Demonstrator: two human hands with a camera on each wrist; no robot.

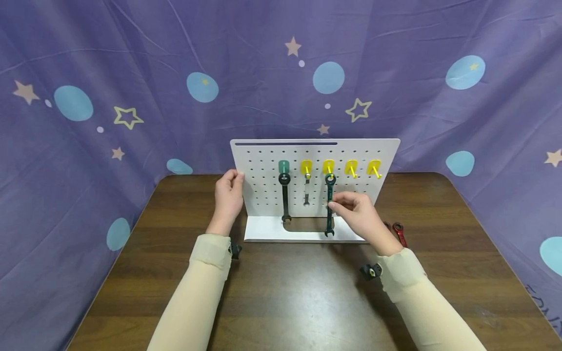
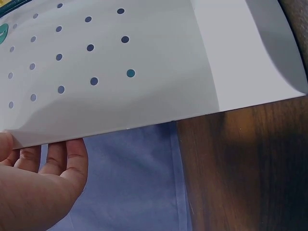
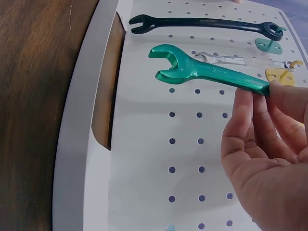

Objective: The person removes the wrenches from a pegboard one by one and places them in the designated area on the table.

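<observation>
My left hand (image 1: 229,195) grips the left edge of a white pegboard (image 1: 263,202), thumb in front and fingers behind. With thumb and fingertips, my right hand (image 1: 357,214) pinches the handle of a green combination wrench (image 3: 221,77). The wrench hangs upright, its ring end overlapping the middle yellow hook (image 1: 329,165) in the head view and its open jaw downward. To its left, a small silver wrench (image 1: 307,187) hangs from another yellow hook (image 1: 306,165). Farther left, a black wrench (image 1: 285,197) hangs from a green hook (image 1: 284,165).
Two more yellow hooks (image 1: 351,168) project from the board's right side. Red wrenches (image 1: 399,234) lie on the brown wooden table (image 1: 285,297) beyond the right forearm, which partly hides them. A purple patterned curtain (image 1: 254,48) hangs behind the table.
</observation>
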